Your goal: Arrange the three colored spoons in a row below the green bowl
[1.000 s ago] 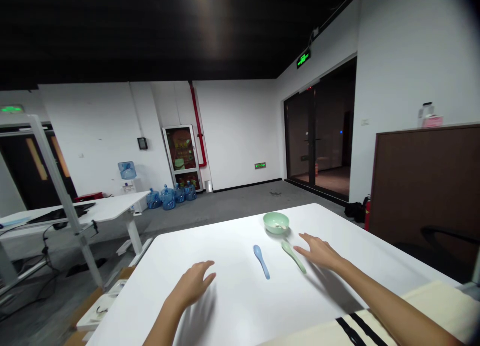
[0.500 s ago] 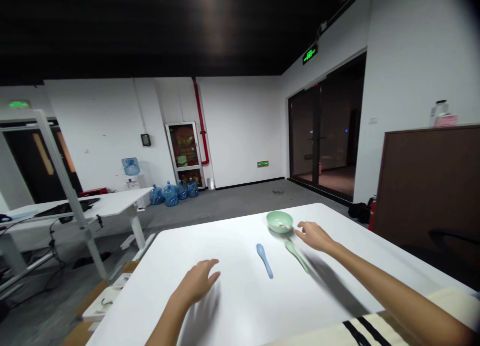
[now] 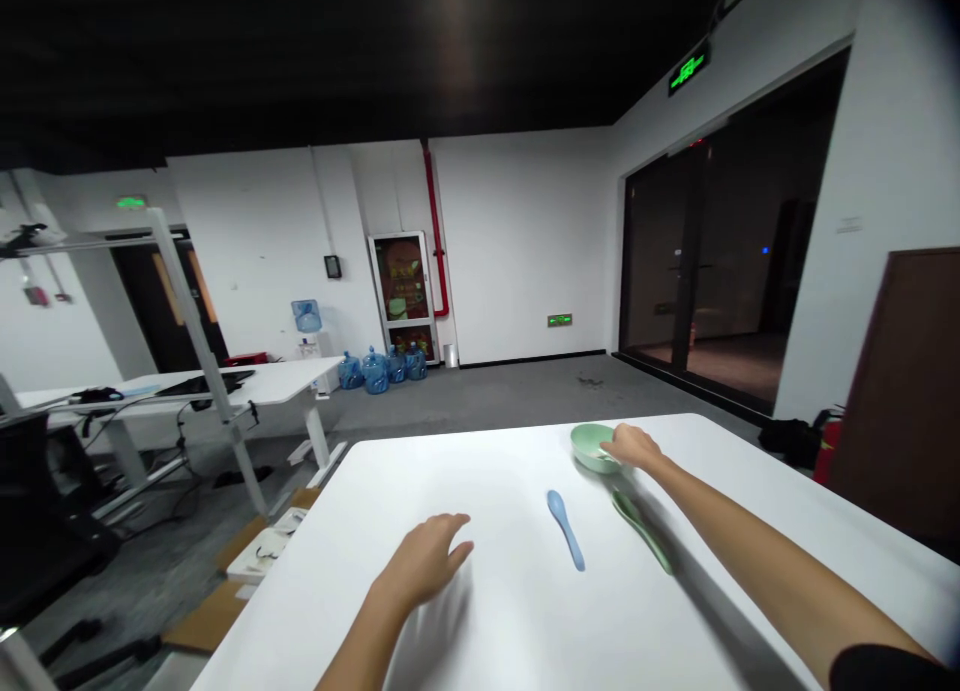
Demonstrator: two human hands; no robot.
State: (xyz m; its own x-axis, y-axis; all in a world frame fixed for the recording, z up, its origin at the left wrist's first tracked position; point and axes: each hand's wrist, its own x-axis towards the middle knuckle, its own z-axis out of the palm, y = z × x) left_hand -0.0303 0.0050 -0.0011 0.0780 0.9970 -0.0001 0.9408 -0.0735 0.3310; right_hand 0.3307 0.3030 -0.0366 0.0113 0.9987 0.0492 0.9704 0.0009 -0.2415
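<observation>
A green bowl [image 3: 586, 449] stands near the far edge of the white table [image 3: 487, 621], with a small pale spoon [image 3: 602, 456] partly showing inside it. At the bowl's right rim, my right hand [image 3: 634, 445] is closed in a pinch at the pale spoon's handle; the fingertips reach over the rim and hide part of the spoon. A green spoon [image 3: 643, 531] lies on the table below my right forearm, in its shadow. To its left lies a blue spoon [image 3: 565, 531]. My left hand [image 3: 427, 561] hovers low over the table on the left, fingers apart, holding nothing.
Another white desk [image 3: 292, 369] with cables and a metal post [image 3: 196, 321] stands at the left. Beside my table are cardboard and a white tray [image 3: 259, 561]. Several blue water jugs [image 3: 375, 371] sit by the far wall. A brown cabinet [image 3: 892, 401] is at the right.
My right hand has moved from beside the bowl onto its right rim and closed. My left hand stays open over the table. The whole view has turned left.
</observation>
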